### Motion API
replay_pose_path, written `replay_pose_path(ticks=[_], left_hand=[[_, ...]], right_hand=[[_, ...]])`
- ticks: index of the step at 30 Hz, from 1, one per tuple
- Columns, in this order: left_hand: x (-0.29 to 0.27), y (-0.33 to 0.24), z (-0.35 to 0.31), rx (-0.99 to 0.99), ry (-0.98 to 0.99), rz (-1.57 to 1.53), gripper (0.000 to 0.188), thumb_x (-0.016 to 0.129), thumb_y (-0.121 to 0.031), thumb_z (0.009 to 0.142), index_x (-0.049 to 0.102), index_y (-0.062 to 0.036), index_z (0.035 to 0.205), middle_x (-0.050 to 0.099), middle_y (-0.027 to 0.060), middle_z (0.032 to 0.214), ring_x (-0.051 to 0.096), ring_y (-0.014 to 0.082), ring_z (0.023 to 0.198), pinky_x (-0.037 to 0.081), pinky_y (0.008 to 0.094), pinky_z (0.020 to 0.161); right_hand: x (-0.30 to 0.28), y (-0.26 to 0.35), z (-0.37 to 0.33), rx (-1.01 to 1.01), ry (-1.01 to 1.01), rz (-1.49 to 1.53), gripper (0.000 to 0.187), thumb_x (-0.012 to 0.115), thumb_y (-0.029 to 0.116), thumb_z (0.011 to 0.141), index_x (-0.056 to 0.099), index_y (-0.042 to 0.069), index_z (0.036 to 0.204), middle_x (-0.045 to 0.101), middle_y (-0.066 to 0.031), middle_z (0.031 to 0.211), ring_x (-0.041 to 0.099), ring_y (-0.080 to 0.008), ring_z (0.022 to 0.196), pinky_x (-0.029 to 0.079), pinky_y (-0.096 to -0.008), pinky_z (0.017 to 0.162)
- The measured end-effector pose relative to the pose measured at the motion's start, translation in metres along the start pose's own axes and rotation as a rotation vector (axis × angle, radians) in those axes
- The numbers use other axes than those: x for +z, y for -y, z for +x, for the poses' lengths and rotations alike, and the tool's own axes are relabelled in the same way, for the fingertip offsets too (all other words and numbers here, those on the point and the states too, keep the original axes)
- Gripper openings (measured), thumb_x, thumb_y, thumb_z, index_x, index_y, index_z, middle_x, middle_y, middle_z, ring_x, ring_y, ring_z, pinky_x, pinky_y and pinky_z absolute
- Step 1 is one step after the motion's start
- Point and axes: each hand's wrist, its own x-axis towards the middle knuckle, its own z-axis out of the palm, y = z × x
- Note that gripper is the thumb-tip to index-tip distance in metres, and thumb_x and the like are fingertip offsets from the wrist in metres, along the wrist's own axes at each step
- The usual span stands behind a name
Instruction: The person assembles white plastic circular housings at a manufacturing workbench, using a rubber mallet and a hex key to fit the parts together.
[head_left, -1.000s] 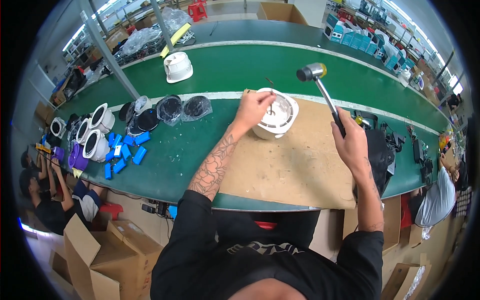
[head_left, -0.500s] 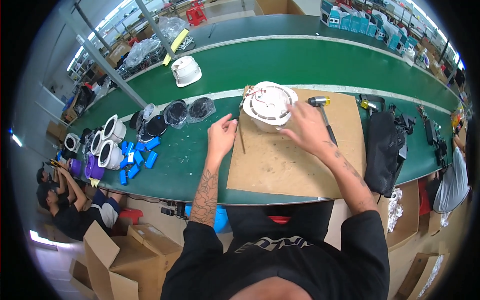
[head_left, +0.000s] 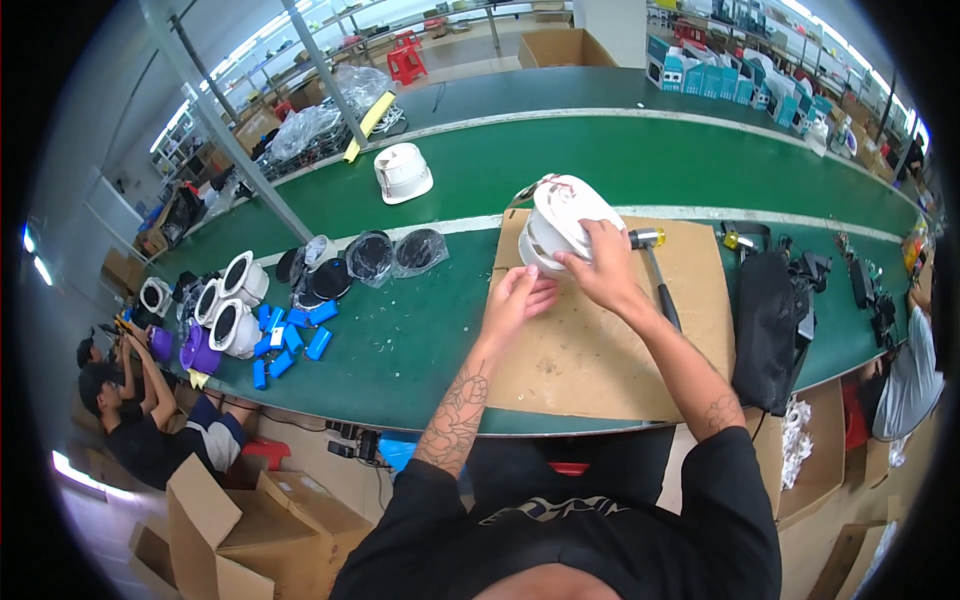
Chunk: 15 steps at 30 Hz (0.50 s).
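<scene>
A white round plastic housing (head_left: 572,212) with thin wires at its top is tilted over the cardboard sheet (head_left: 570,370). My right hand (head_left: 608,270) grips its right side, fingers over the rim and thumb below. Just under the housing's lower left side is my left hand (head_left: 520,300), its fingers stretched out and apart. The left thumb tip is close to the housing; whether it touches I cannot tell. To the right lies a mallet (head_left: 662,290) with a dark handle and a yellow-and-black head.
Blue blocks (head_left: 285,340), black round parts in clear bags (head_left: 420,250) and more white housings (head_left: 237,328) lie to the left. Another white housing (head_left: 403,175) stands on the green belt. A black pouch (head_left: 762,310) is at right. Two people (head_left: 150,420) work at far left.
The white housing has gone from upright to tilted, its top leaning right. My right hand has closed on its side, and my left hand has moved right to beneath it.
</scene>
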Motion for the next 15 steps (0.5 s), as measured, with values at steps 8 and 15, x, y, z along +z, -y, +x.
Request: replay_pose_path(ticks=[8,15], left_hand=[[0.034,-0.032,0.006,-0.083,0.242,-0.335,0.076,0.046,-0.059,0.097,0.03,-0.004,0.148,0.044,0.0176,0.143,0.047,0.0302,0.131,0.041,0.0469,0.109],[0.019,-0.042,0.028,0.131,0.207,-0.364,0.079,0.059,-0.055,0.092,0.029,-0.0106,0.149,0.045,0.011,0.142,0.047,0.0269,0.13,0.038,0.0457,0.11]], right_hand=[[-0.021,0.007,-0.013,0.12,-0.097,0.308,0.06,0.073,0.03,0.085,0.053,-0.009,0.127,0.061,-0.0201,0.114,0.062,-0.0268,0.103,0.049,-0.0358,0.088],[-0.019,0.013,-0.011,0.207,0.071,0.822,0.052,0.068,0.023,0.091,0.051,-0.006,0.131,0.063,-0.0116,0.115,0.059,-0.0158,0.1,0.05,-0.03,0.082]])
